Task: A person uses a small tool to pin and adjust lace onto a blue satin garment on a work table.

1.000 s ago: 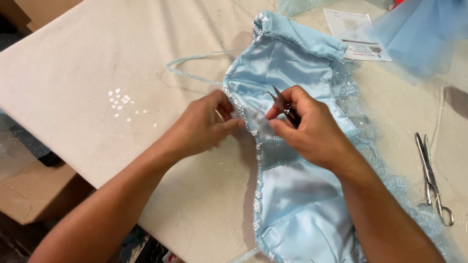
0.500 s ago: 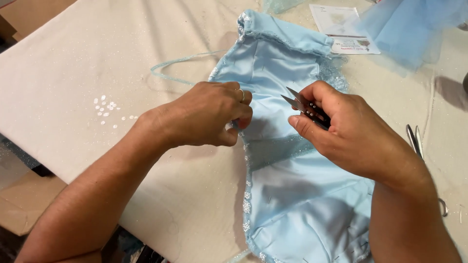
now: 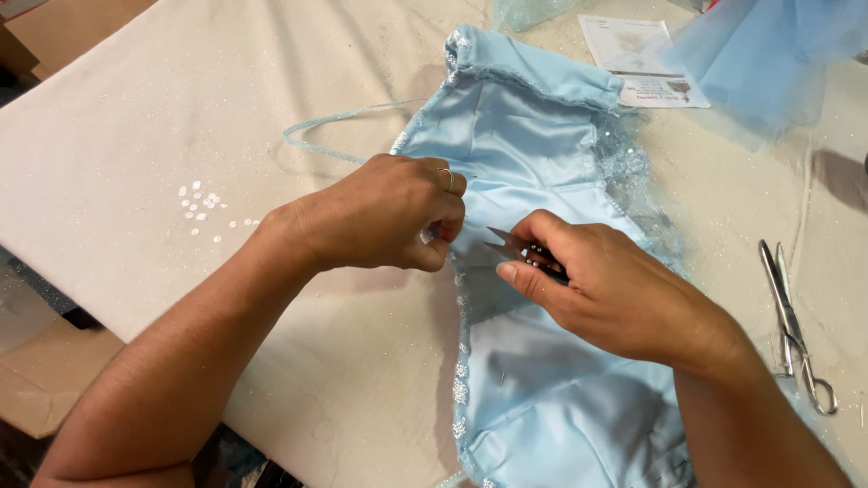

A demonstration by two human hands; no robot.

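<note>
L hand (image 3: 389, 217) pinches the edge of the blue satin garment (image 3: 542, 163) at table (image 3: 136, 136) center. R hand (image 3: 606, 289), at its 4 o'clock, is clamped on small thread snips (image 3: 506, 244). Scissors (image 3: 791, 325) lie well apart at 3 o'clock.

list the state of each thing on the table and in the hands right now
left hand: pinching the garment's beaded edge
right hand: closed around thread snips
thread snips: blades open, tips toward the left hand
blue satin garment: lying flat, lining up
long scissors: closed, lying untouched
loose sequins: scattered on the table
paper card: flat, partly under tulle
</note>
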